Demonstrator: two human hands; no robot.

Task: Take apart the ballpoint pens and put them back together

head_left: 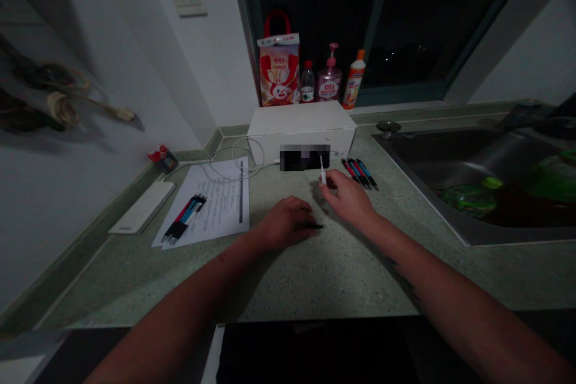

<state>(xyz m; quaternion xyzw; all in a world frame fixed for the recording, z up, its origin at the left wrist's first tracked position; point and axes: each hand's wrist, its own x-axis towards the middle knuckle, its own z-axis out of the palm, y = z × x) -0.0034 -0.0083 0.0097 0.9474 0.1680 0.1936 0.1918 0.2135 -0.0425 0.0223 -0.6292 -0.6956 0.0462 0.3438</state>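
Right grip [346,193] holds white piece [323,176]; left grip [288,222], black piece [315,226]; phone [315,162], box [300,120] beyond.

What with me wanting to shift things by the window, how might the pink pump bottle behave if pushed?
The pink pump bottle would probably slide upright if pushed low, given its broad body. A push at the tall, narrow pump could tip it. Sideways, it may soon knock the red-capped bottle or orange-capped bottle beside it.

I see dim light, white walls [112,30], a dark window [414,24], and a speckled green surface [288,288] beside 1 sink [450,156].
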